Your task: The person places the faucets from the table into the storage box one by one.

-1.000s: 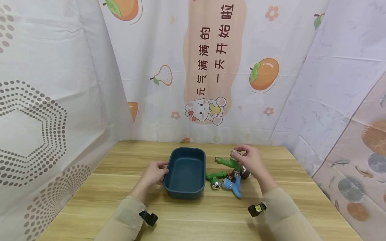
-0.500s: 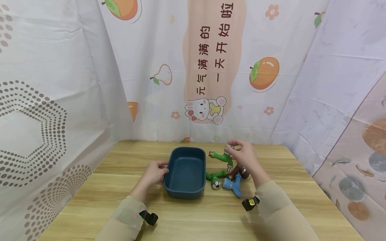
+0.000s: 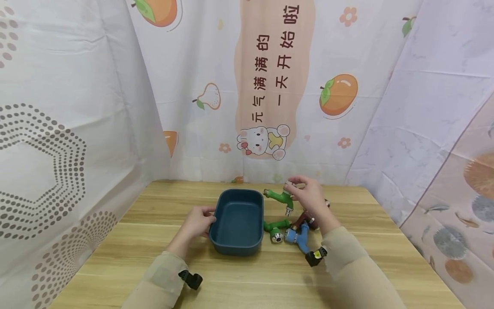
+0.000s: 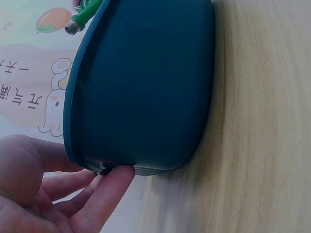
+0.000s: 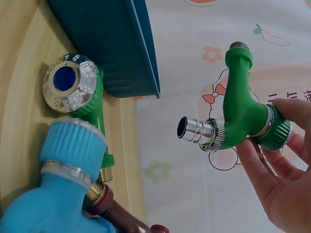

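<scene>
Right hand [image 3: 308,196]: fingers and thumb grip 1 green tap [image 5: 239,102] by its ribbed knob, holding it clear of the table [image 3: 247,285], near the bin's far right corner. Left hand [image 3: 198,221]: pinches the left wall of 1 dark teal bin [image 3: 236,249], which stands on the wood. Farther out, clustered right of the bin: 1 second green tap [image 3: 274,231], 1 blue tap [image 3: 302,240], at least 1 maroon tap [image 3: 302,219], partly hidden, exact count unclear.

High head view facing forward and down, close, sideways-turned wrist views; tub [image 3: 236,249] in all
</scene>
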{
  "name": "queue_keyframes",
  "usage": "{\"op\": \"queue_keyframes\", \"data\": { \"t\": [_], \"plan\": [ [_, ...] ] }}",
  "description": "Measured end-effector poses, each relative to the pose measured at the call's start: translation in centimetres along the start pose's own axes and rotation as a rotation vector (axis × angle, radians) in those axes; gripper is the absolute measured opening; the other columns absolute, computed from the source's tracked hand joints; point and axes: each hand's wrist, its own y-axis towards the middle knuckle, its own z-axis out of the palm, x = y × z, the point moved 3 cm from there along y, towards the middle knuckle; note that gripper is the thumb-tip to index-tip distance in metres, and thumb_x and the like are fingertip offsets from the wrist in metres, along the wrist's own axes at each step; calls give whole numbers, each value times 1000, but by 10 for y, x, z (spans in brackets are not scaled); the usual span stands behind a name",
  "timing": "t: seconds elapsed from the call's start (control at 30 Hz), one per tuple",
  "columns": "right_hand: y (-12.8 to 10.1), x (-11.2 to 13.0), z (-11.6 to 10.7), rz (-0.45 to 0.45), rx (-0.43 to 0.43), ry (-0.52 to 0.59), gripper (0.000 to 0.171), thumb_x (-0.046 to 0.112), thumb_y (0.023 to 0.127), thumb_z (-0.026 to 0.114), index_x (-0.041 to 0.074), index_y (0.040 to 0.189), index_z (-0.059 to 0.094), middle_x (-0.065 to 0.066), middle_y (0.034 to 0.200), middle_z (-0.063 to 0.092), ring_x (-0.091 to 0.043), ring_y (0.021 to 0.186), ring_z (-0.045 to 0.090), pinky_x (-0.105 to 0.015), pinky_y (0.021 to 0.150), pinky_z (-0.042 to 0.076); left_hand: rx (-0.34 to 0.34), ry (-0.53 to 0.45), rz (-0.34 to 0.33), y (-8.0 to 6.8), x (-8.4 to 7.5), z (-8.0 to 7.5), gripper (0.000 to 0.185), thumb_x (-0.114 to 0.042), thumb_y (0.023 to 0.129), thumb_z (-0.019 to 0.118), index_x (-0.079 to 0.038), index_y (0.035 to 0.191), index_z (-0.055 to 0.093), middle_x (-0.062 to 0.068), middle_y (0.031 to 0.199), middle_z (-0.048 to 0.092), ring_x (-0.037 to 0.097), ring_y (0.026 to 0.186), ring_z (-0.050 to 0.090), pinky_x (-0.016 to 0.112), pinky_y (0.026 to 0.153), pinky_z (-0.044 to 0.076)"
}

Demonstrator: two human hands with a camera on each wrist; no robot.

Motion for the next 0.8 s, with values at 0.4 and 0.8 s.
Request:
{"op": "queue_keyframes", "data": {
  "t": [0.4, 0.8],
  "plan": [
    [12, 14, 14, -14, 15, 50, 35, 27, 93, 75, 7, 122, 69, -13, 120, 61, -26, 88, 71, -45, 79, 61, 0, 4, 3, 1, 0, 0, 43, 1, 95, 62, 5, 137, 60, 20, 112, 67, 28, 73, 70, 40, 51, 60],
    [25, 27, 32, -61, 31, 51, 37, 25, 92, 76, 3, 121, 70, -15, 117, 62, -27, 87, 71, -42, 76, 62, -10, 16, 23, 3, 2, 1, 42, 2, 93, 62, 5, 135, 61, 19, 109, 68, 27, 73, 69, 40, 50, 59]
  ]
}}
